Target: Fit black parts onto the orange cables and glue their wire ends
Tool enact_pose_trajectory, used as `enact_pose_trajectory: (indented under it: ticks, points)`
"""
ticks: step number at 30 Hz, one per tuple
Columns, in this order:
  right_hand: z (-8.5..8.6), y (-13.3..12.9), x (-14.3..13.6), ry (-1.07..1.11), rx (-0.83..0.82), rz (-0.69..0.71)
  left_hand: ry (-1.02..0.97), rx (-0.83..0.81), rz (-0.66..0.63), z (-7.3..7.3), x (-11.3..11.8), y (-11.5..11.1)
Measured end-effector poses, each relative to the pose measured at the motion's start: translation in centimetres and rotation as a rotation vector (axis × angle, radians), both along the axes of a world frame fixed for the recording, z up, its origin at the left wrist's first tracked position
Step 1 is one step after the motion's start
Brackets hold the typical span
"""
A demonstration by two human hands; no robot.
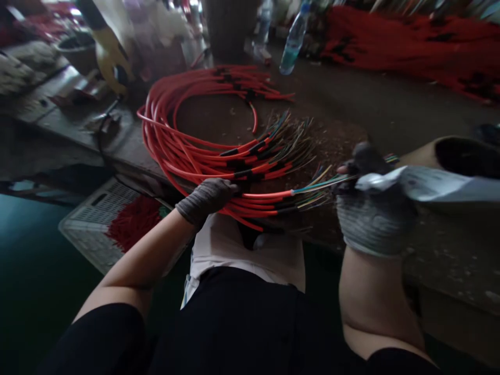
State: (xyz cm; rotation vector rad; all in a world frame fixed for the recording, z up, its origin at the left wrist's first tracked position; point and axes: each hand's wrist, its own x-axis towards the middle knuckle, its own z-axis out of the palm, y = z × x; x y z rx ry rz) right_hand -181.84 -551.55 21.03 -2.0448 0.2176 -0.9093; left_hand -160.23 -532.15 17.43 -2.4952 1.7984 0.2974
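A coil of red cables (160, 130) lies on the workbench in front of me, several ends stripped to thin coloured wires. My left hand (213, 198), in a grey glove, is closed around one red cable (269, 195) at the near side of the coil. Bare wires (318, 183) run from that cable's end to my right hand (371, 208). Also gloved, the right hand is closed on those wires, their tips poking out past its fingers. A whitish, crumpled strip (437, 183) crosses the right hand; whether it is gripped, I cannot tell.
A hollow tube (422, 153) lies right of my right hand. Plastic bottle (294, 41) stands behind the coil. More red cables (390, 47) are piled at back right. Another person's yellow-gloved hand (111, 57) is at upper left. A white crate (89, 221) with red pieces sits below the bench.
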Motion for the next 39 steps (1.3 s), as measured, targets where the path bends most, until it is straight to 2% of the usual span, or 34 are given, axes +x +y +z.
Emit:
enact_pose_trajectory:
  ticks: [4,8,10,12,15,18,20,22,25,26,28,31,32,34,36,39]
  points:
    - [-1.6,-1.2,0.3,-0.197,0.295,-0.079,0.150,-0.204,-0.052,0.2,-0.9,-1.8]
    - [-4.4,-2.5,-0.4,-0.169,0.571,0.002,0.273,-0.488,-0.084,-0.3,-4.8,-4.5]
    - [-5.2,-3.0,-1.5,-0.183,0.695,0.008,0.246,-0.519,-0.084,-1.1,-6.8,-5.5]
    - [-5.1,-3.4,-2.8,-0.319,0.782,-0.055,0.209,-0.430,-0.106,-2.1,-7.8,-6.4]
    - [-3.6,-2.8,-3.6,-0.568,0.840,-0.125,0.146,-0.266,-0.138,-2.7,-7.0,-8.3]
    - [-3.1,-1.3,-1.7,-0.533,0.936,-0.027,-0.030,-0.173,-0.062,-1.9,-4.7,-11.5]
    - [-4.3,-0.5,0.7,-0.432,1.055,0.033,-0.093,-0.113,-0.038,-0.9,-3.5,-13.5]
    - [-6.1,-0.4,3.0,-0.362,1.164,0.041,-0.065,-0.087,-0.086,0.0,-2.8,-14.6]
    - [-8.0,-1.2,4.3,-0.337,1.180,0.069,0.025,-0.203,-0.145,0.6,-3.1,-13.8]
    - [-8.0,-1.6,4.0,-0.348,1.151,0.095,0.088,-0.284,-0.163,0.5,-3.6,-13.2]
    - [-6.8,-2.2,2.8,-0.391,1.065,0.143,0.315,-0.495,-0.217,0.0,-5.0,-11.9]
    - [-3.4,-2.2,0.4,-0.456,0.890,0.162,0.706,-0.855,-0.259,-0.3,-6.8,-10.6]
    - [-2.2,-2.0,-0.2,-0.465,0.831,0.149,0.796,-0.917,-0.260,0.0,-7.1,-10.4]
    - [-0.5,-1.3,-0.9,-0.462,0.735,0.120,0.882,-0.900,-0.295,1.1,-7.1,-10.3]
    - [0.3,-0.6,-1.1,-0.446,0.698,0.089,0.848,-0.779,-0.379,2.5,-6.8,-10.3]
    - [0.0,0.1,-0.6,-0.410,0.753,0.066,0.550,-0.653,-0.449,4.1,-6.8,-10.2]
